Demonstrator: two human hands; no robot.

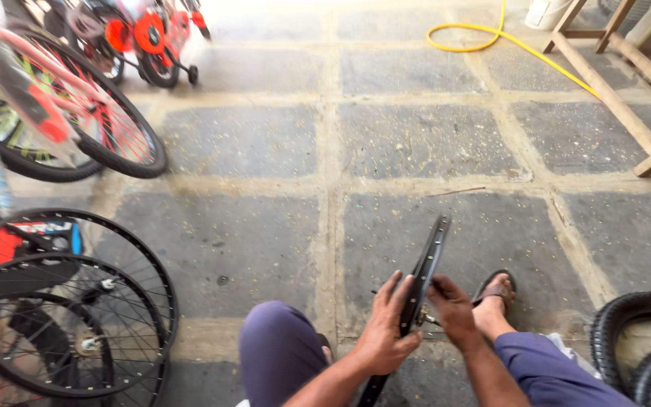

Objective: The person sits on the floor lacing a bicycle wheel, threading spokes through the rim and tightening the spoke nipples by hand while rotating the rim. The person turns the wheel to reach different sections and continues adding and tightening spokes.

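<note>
Bike rim (pixel 427 260) stands edge-on betw. the knees, left hand (pixel 383 332) fingers wrapped round it, right hand (pixel 452 309) fingers pinching a small tool at a spoke; I'd keep rim steady w/ left, turn in small bits.

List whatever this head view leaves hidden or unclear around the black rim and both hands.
- Black rim: seen edge-on; its lower end is cut by the bottom edge.
- Small part at the right hand: too small to identify, hidden by fingers.
- Left hand: palm hidden against the rim.
- Bicycles, left: blurred, cut by the edge.
</note>
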